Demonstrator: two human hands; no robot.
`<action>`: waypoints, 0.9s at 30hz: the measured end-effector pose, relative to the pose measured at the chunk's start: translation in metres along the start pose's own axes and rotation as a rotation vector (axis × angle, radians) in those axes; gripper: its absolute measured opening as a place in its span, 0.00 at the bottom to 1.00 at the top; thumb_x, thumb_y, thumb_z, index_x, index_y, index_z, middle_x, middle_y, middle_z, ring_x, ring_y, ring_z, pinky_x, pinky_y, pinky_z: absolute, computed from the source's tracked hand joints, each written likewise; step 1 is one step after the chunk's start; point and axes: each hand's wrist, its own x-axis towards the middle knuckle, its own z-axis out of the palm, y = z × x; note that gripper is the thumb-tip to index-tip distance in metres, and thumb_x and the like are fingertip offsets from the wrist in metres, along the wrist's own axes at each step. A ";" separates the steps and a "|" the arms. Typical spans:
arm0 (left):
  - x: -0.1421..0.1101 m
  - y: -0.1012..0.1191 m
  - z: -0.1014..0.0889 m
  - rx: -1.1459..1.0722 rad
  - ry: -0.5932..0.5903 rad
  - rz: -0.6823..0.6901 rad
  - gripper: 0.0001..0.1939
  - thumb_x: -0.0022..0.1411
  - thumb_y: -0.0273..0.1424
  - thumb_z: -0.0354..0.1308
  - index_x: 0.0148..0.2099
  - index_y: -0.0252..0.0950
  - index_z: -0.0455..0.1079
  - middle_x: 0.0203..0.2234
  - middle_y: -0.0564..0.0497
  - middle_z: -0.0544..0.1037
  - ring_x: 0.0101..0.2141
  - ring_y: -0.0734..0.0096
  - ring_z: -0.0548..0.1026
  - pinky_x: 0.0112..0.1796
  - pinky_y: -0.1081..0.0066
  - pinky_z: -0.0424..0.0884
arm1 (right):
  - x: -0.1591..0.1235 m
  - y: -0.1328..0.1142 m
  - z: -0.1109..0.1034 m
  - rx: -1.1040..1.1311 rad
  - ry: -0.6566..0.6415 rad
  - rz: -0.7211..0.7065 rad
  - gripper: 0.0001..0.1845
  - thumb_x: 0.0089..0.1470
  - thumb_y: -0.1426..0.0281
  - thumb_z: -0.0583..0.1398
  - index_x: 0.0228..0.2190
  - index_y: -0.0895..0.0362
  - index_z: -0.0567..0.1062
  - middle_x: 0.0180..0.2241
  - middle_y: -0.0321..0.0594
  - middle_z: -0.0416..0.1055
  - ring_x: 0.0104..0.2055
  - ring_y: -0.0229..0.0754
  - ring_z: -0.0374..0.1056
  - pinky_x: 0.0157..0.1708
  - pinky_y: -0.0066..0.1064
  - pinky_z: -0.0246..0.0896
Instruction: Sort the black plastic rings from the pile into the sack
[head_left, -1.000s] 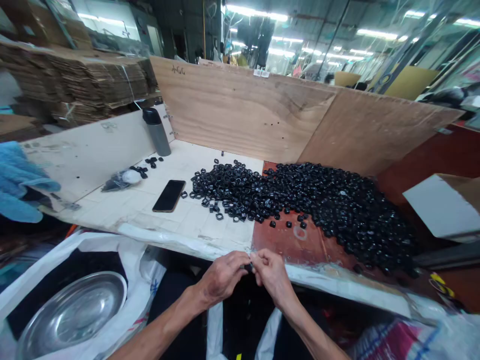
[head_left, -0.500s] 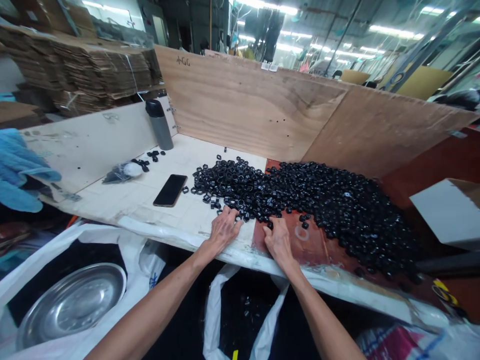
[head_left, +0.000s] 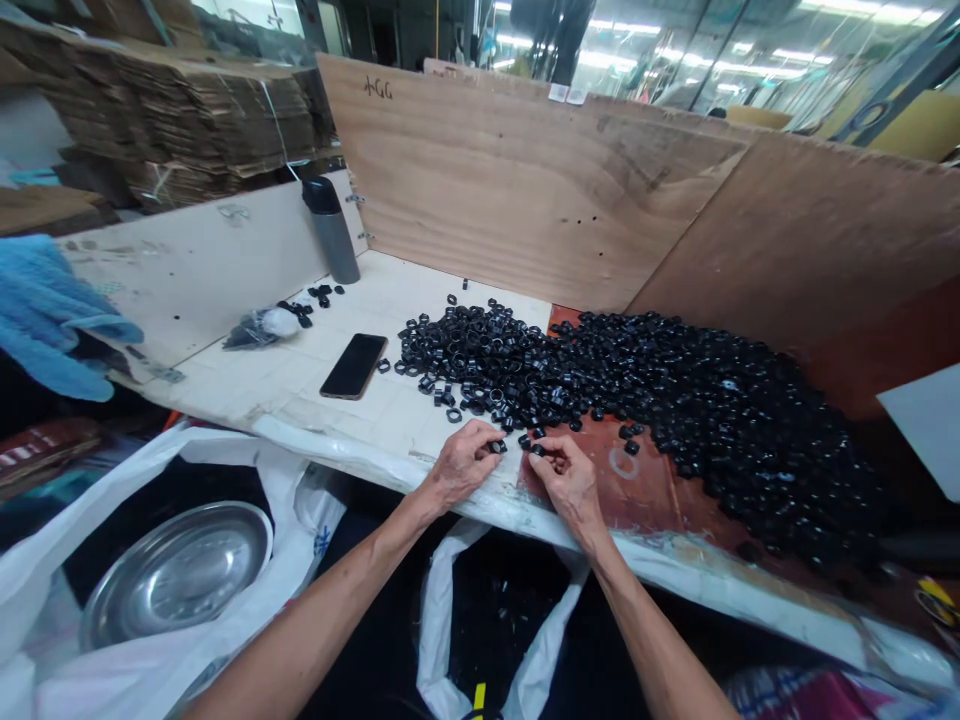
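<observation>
A wide heap of small black plastic rings (head_left: 645, 390) covers the middle and right of the bench. Near the bench's front edge my left hand (head_left: 461, 465) pinches one black ring (head_left: 496, 447) between thumb and fingers. Close beside it my right hand (head_left: 568, 475) has its fingers curled round another black ring (head_left: 537, 450). Both hands rest just short of the heap's near fringe, a few centimetres apart.
A black phone (head_left: 354, 365) lies left of the heap, with a grey flask (head_left: 330, 232) and a small plastic bag (head_left: 259, 326) behind it. Plywood walls (head_left: 517, 190) close the back. Below the edge hang white sacks (head_left: 450, 620); a steel bowl (head_left: 176, 575) sits at lower left.
Both hands went from below the bench edge up into the heap, then drew back a little towards the edge, each pinching a ring. The camera moved closer.
</observation>
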 end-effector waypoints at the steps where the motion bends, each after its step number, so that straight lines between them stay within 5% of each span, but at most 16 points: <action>1: 0.000 0.000 -0.001 -0.017 -0.016 -0.013 0.16 0.57 0.23 0.57 0.49 0.36 0.74 0.41 0.48 0.73 0.33 0.74 0.75 0.35 0.73 0.76 | -0.001 -0.001 0.003 0.039 -0.021 0.021 0.12 0.50 0.62 0.65 0.34 0.56 0.74 0.26 0.36 0.73 0.26 0.40 0.68 0.26 0.29 0.64; 5: -0.001 0.002 -0.003 -0.021 -0.071 -0.061 0.18 0.56 0.23 0.59 0.50 0.37 0.72 0.39 0.50 0.75 0.31 0.75 0.75 0.36 0.72 0.76 | -0.001 -0.004 0.016 0.160 -0.092 0.040 0.15 0.48 0.62 0.68 0.38 0.55 0.75 0.23 0.32 0.69 0.21 0.37 0.63 0.22 0.27 0.59; 13: -0.003 0.008 -0.003 -0.176 -0.094 -0.147 0.13 0.57 0.26 0.61 0.45 0.36 0.68 0.39 0.50 0.77 0.38 0.70 0.79 0.43 0.69 0.77 | 0.000 -0.008 0.015 0.157 -0.224 -0.205 0.11 0.56 0.65 0.64 0.42 0.53 0.80 0.42 0.43 0.72 0.39 0.43 0.70 0.38 0.31 0.67; 27: -0.005 0.010 -0.005 -0.162 -0.090 0.023 0.10 0.62 0.28 0.59 0.46 0.34 0.71 0.41 0.48 0.77 0.41 0.69 0.77 0.45 0.68 0.76 | -0.003 -0.006 0.018 0.056 -0.107 -0.140 0.10 0.54 0.63 0.65 0.36 0.55 0.80 0.36 0.40 0.75 0.35 0.43 0.70 0.35 0.31 0.65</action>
